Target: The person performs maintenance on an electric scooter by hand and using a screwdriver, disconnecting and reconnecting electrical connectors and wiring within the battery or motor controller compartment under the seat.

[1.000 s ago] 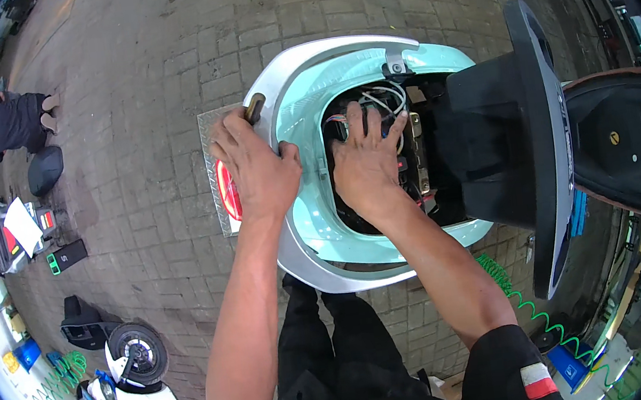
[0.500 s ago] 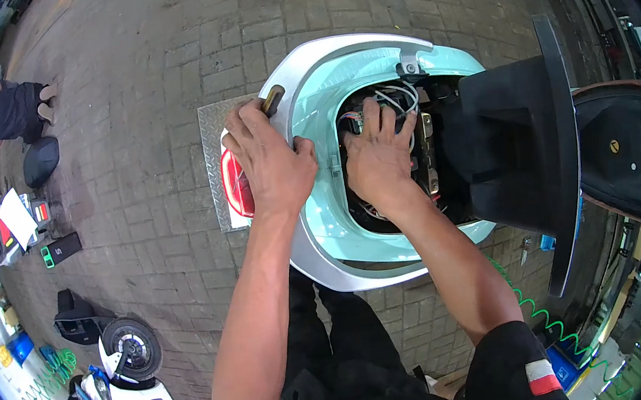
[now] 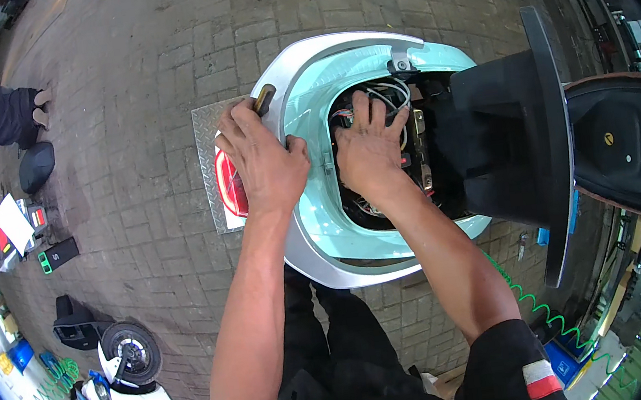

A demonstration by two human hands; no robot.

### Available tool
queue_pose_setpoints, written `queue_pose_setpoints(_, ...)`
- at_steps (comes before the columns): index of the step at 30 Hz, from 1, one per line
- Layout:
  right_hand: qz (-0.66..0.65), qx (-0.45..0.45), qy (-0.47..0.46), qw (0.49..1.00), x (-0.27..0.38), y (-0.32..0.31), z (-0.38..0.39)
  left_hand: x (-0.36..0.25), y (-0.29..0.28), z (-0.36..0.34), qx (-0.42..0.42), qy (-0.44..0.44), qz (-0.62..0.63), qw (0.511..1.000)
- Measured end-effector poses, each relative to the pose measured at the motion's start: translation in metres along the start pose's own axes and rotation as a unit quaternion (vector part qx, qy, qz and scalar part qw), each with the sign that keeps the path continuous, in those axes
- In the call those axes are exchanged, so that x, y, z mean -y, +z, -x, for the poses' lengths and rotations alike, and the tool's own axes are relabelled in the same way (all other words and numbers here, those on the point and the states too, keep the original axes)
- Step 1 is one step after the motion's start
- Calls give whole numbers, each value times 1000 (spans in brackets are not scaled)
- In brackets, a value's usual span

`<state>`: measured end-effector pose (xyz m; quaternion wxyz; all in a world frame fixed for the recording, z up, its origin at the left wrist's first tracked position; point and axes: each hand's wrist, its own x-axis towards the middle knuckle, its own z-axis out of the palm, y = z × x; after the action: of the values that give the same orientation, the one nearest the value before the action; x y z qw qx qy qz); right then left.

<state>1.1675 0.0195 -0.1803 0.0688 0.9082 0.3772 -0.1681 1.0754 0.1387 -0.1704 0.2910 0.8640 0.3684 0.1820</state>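
A mint-green scooter body [image 3: 307, 114] with a silver grab rail [image 3: 304, 53] stands in front of me. My left hand [image 3: 267, 162] is wrapped over the rail beside the red tail light [image 3: 231, 182]. A short dark and yellowish piece [image 3: 265, 98], perhaps a tool handle, shows at its fingertips. My right hand [image 3: 369, 143] reaches into the opened compartment under the seat, its fingers spread apart. The fingertips touch down near white cables [image 3: 396, 88] and other wiring. What lies beneath that palm is hidden.
The black under-seat bin [image 3: 499, 140] stands tilted at the right, with the seat [image 3: 622, 138] raised beyond it. A green coiled hose [image 3: 542, 309] hangs at lower right. A wheel [image 3: 132, 352] and white scooter lie lower left. Another person [image 3: 3, 121] is at far left.
The whole view has shifted slightly, with the scooter a little further left. My right fingers have moved slightly over the wiring; my left hand keeps its place on the rail.
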Motion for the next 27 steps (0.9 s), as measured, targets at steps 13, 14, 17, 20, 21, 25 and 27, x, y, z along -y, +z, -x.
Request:
queue_pose_setpoints(13, 1, -112, -52, 992, -8, 14, 7, -2, -1, -1, -6, -7, 5, 1000)
queue_pose_setpoints(14, -1, -108, -52, 993, -6, 14, 8, 1, -2, -1, -3, -9, 3, 1000)
queue_pose_setpoints(17, 1, -111, -59, 992, -6, 11, 8, 3, -2, -1, -5, 9, 5, 1000)
queue_pose_setpoints(20, 0, -85, -51, 995, -6, 7, 6, 3, 0, -1, -7, 3, 2, 1000)
queue_pose_setpoints(21, 0, -86, -51, 995, -6, 6, 6, 3, 0, -1, -12, 11, 0, 1000)
queue_pose_setpoints(25, 4, -71, -44, 996, -4, 0, 6, 2, -1, -2, -4, 4, -7, 1000)
queue_pose_setpoints(27, 11, -56, -41, 998, -3, -2, 4, 4, -2, -2, -3, 3, -5, 1000)
